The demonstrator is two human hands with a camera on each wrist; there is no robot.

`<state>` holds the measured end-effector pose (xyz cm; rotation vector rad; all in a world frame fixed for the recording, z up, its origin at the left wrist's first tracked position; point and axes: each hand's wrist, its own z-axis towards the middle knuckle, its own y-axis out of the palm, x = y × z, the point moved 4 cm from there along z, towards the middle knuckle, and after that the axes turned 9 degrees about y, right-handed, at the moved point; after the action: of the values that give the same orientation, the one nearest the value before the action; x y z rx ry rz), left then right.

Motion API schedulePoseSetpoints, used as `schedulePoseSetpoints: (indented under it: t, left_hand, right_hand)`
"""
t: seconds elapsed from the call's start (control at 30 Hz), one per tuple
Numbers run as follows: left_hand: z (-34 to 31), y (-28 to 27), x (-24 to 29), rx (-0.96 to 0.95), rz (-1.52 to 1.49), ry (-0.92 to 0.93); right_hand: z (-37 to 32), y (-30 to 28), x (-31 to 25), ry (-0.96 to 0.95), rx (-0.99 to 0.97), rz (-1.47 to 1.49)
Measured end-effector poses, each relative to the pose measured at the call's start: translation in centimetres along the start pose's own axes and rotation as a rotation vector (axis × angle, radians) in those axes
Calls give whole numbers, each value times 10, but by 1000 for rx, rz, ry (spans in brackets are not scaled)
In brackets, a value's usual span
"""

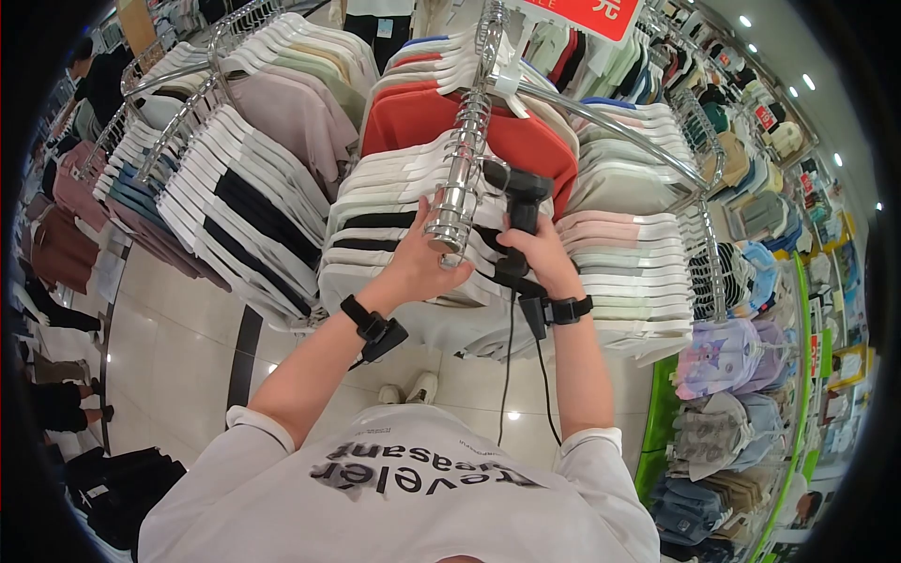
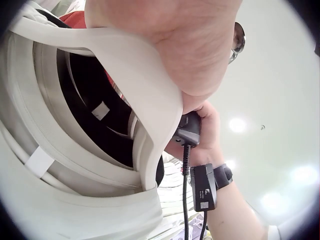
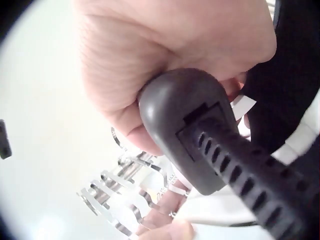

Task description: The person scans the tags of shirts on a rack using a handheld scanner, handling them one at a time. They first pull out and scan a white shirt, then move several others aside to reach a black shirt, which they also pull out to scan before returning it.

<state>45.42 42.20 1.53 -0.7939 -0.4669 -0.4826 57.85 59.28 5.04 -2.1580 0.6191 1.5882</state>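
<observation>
A black barcode scanner [image 1: 522, 214] with a cord is gripped by its handle in my right hand [image 1: 542, 251], beside the front end of the chrome rail [image 1: 449, 218]. The scanner's head tilts toward the clothes below the rail's hooks. My left hand [image 1: 418, 265] lies among the front white hangers [image 2: 142, 80], thumb and index finger spread wide beneath the rail end. Its palm lies against the front hanger in the left wrist view, and its other fingers are mostly hidden. White, grey and black garments [image 1: 375, 230] hang close together around it.
A red-orange garment [image 1: 405, 120] hangs farther back on this rail. Side racks hold white-and-black tops [image 1: 253, 211] at left and pale pink and white ones [image 1: 624, 267] at right. Cords [image 1: 508, 366] hang from my right hand and wrist. A red sign [image 1: 587, 14] stands above.
</observation>
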Motion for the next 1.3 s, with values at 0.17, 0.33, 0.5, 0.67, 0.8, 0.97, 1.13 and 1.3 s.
schedulePoseSetpoints:
  t: [0.17,0.33,0.5,0.67,0.8,0.97,1.13,1.3]
  left_hand:
    - [0,1,-2,9,56,27]
    - [-5,5,-11,-103,158,-116]
    - [-2,3,-8,-158,210,-144]
    - [-6,5,-11,-120,227,-112]
    - [-6,4,-8,-126,243,-109]
    - [-3,0,-4,-132,221,-128]
    - [-1,-3,1,-54,168,-96]
    - [-2,-4,-3,-48,156,-52]
  right_hand:
    - [-8,-22,-4,-44,-40,-43]
    - [-27,-27,-10,-96,-32,-88]
    - [-48,-34,-14,-159,-51,-84]
    - [-71,-48,-12,-90,-26,-134]
    - [-93,-53,-6,-69,42,-37]
    - [-123,-63,2,-149,114,86]
    - [-159,-71,9,-182,205,89]
    - [-199,-74,-3,-200,284,89]
